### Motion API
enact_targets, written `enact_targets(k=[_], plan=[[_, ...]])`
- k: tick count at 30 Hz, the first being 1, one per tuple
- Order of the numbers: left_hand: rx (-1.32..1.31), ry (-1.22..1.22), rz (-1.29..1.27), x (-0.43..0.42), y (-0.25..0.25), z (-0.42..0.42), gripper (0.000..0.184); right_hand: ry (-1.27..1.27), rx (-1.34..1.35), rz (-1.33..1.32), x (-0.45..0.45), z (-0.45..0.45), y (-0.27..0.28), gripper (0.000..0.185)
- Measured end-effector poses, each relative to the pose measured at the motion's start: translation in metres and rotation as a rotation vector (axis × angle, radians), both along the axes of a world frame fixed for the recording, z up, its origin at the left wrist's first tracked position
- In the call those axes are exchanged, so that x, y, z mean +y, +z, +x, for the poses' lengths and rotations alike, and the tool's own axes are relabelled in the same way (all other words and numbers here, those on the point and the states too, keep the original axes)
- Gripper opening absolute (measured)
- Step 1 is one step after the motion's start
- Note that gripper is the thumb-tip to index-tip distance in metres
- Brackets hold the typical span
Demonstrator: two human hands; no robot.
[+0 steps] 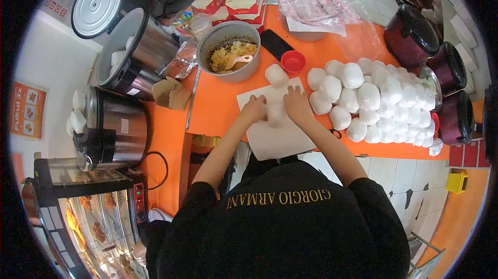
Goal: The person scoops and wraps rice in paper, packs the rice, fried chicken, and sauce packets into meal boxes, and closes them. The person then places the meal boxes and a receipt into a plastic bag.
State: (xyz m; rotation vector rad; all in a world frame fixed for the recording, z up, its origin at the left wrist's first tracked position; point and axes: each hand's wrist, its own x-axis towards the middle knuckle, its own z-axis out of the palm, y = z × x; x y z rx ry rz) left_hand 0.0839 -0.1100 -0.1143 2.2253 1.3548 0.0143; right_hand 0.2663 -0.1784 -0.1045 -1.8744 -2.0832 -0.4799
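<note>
A sheet of white wrapping paper (275, 143) lies on the orange table in front of me. A whitish rounded lump (276, 112) sits on it between my hands, partly hidden by the fingers. My left hand (254, 110) grips the paper at the lump's left side with bent fingers. On the right, my right hand (296, 103) has its fingers curled onto the paper, close to the lump. Just beyond the sheet stands a round white wrapped bundle (276, 75), touched by neither hand.
Many white wrapped bundles (369, 96) are piled at the right. Behind the paper are a pot (204, 50) of yellowish rice with a pink paddle (239, 61), a black phone (276, 45) and a red bowl (293, 61). Large cookers (122, 123) stand left; plastic bags (316, 1) lie at the back.
</note>
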Motion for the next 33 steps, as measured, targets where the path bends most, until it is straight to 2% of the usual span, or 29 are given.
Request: enact_targets(k=[1,3,4,6,7,9,10,12,13,15,16,18,19,21,22,24,25,27,28,30,31,33], plan=[[-0.001,0.002,0.004,0.004,0.013,0.007,0.040,0.002,-0.001,0.004,0.003,-0.003,-0.006,0.016],[0.215,-0.071,-0.167,0.010,0.036,0.016,0.037,-0.018,0.047,-0.271,0.007,-0.010,-0.015,0.012],[0.212,-0.067,-0.163,0.015,0.023,0.013,0.037,-0.015,0.044,-0.267,0.003,-0.010,-0.011,0.012],[0.227,-0.149,-0.170,0.025,-0.011,0.006,0.044,-0.088,0.347,-0.402,-0.017,-0.010,-0.006,0.014],[0.225,-0.146,-0.167,0.025,-0.019,0.002,0.044,-0.085,0.345,-0.399,-0.026,-0.007,-0.015,0.014],[-0.019,-0.222,-0.030,0.016,-0.024,-0.004,0.047,-0.002,0.643,-0.287,-0.041,-0.002,-0.025,0.016],[-0.019,-0.223,-0.029,0.011,-0.021,-0.004,0.047,-0.003,0.643,-0.285,-0.046,-0.003,-0.027,0.016],[-0.310,-0.211,-0.041,0.000,-0.009,-0.004,0.033,0.064,0.823,-0.076,-0.054,-0.006,-0.029,0.026],[-0.310,-0.219,-0.040,-0.004,-0.001,-0.002,0.033,0.057,0.823,-0.070,-0.055,-0.007,-0.029,0.026],[-0.576,-0.102,-0.337,-0.007,0.010,-0.001,0.020,-0.023,0.794,-0.125,-0.056,-0.009,-0.029,0.046],[-0.577,-0.109,-0.335,-0.003,0.009,-0.002,0.020,-0.027,0.791,-0.119,-0.056,-0.009,-0.027,0.046],[-0.593,-0.133,-0.542,0.003,0.010,-0.005,0.015,-0.157,1.114,-0.270,-0.053,-0.011,-0.025,0.062],[-0.591,-0.135,-0.539,0.001,0.020,-0.002,0.015,-0.155,1.115,-0.266,-0.051,-0.008,-0.012,0.062],[-0.743,-0.208,-0.527,-0.009,0.040,0.006,0.019,-0.065,1.651,-0.564,-0.053,0.003,0.018,0.061],[-0.743,-0.210,-0.525,-0.013,0.049,0.007,0.019,-0.065,1.651,-0.560,-0.056,0.002,0.033,0.061],[-0.815,-0.242,-0.517,-0.019,0.068,0.009,0.021,-0.048,1.939,-0.584,-0.059,-0.002,0.055,0.051],[-0.817,-0.242,-0.514,-0.023,0.086,0.011,0.021,-0.045,1.937,-0.584,-0.059,-0.001,0.056,0.051],[-0.762,-0.503,0.160,-0.032,0.116,0.014,0.015,0.112,2.141,-0.645,-0.061,0.001,0.057,0.047],[-0.763,-0.501,0.163,-0.034,0.125,0.013,0.015,0.115,2.138,-0.647,-0.062,0.001,0.061,0.047],[-0.583,-0.578,0.595,-0.038,0.135,0.009,0.020,0.258,2.522,-0.542,-0.068,-0.004,0.073,0.041],[-0.583,-0.576,0.597,-0.043,0.131,0.006,0.020,0.260,2.521,-0.544,-0.072,-0.008,0.084,0.041],[-0.669,-0.510,0.811,-0.055,0.116,0.003,0.037,0.273,2.853,-0.523,-0.077,-0.014,0.102,0.037]])
